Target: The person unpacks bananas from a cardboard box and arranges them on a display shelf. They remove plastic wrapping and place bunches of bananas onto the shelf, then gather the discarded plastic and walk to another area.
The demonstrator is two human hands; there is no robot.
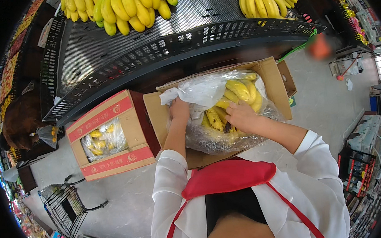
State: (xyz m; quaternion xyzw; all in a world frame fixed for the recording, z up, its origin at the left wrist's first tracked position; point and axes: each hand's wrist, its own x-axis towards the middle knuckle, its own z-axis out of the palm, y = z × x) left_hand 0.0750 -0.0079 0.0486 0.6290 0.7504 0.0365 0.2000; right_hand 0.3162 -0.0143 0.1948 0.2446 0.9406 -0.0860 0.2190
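Observation:
An open cardboard box (270, 90) stands before me, lined with clear plastic film (209, 144) and white wrapping (197, 93). Yellow bananas (238, 90) lie inside, some with dark marks. My left hand (179, 109) is at the box's left side, its fingers hidden by the white wrapping, so its grip cannot be made out. My right hand (240, 114) rests on the bananas with its fingers bent over them; whether it grips any is unclear.
Beyond the box is a black display stand (185, 39) holding banana bunches (129, 7). A red-and-brown carton (109, 164) with wrapped bananas adjoins the box's left side. A shopping cart (65, 207) stands at lower left, and stacked goods (362, 153) are at right.

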